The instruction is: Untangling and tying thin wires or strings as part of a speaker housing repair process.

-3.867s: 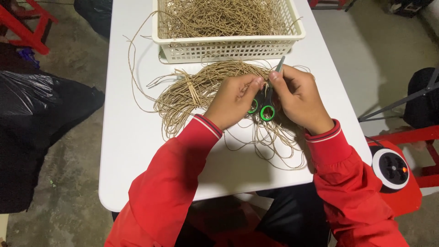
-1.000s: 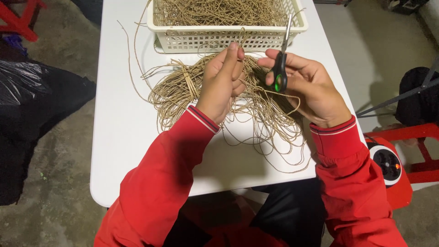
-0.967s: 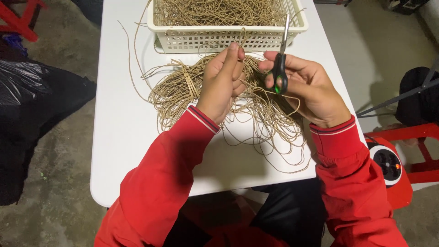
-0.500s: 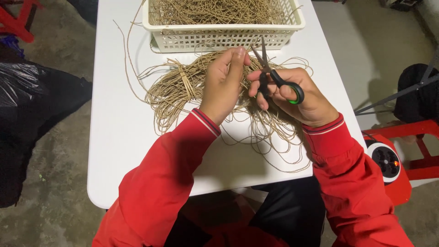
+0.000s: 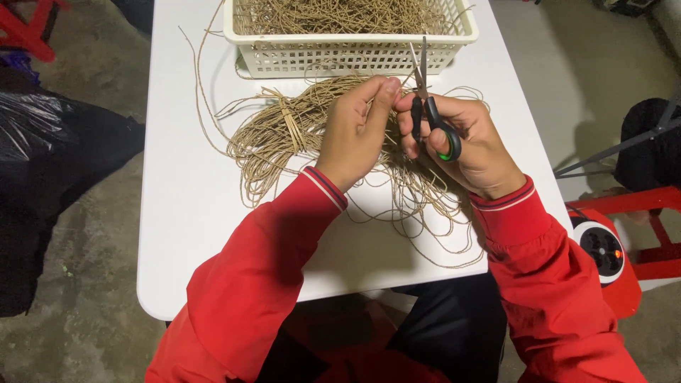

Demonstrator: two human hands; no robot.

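Holding cord and scissors at the centre of the worktop

Pinching with your left hand (image 5: 358, 131), you have thumb and fingertips closed together just above the middle of the frame; a thin strand from the loose bundle of tan paper cord (image 5: 284, 135) seems to be between them, though the strand itself is too fine to tell for certain. Your right hand (image 5: 472, 145) is clenched around the black-handled scissors with green-lined finger loops (image 5: 433, 117), fingers through the loops, blades pointing up toward the top of the frame and slightly parted. The blade tips sit just beside your left fingertips, near the front wall of the white plastic lattice basket (image 5: 355, 53) at the top centre, which is full of more tan cord.

The bundle lies spread on the white rectangular worktop (image 5: 184, 213), under and around both hands, with loose loops trailing toward the lower right and one long strand curving off to the upper left.

Judged from this pose, you are at the cutting step: a strand presented, the scissors raised to it. A clean snip calls for keeping the strand taut in your left pinch, bringing the open blades across it clear of your fingertips, and keeping neighbouring loops out of the blades.
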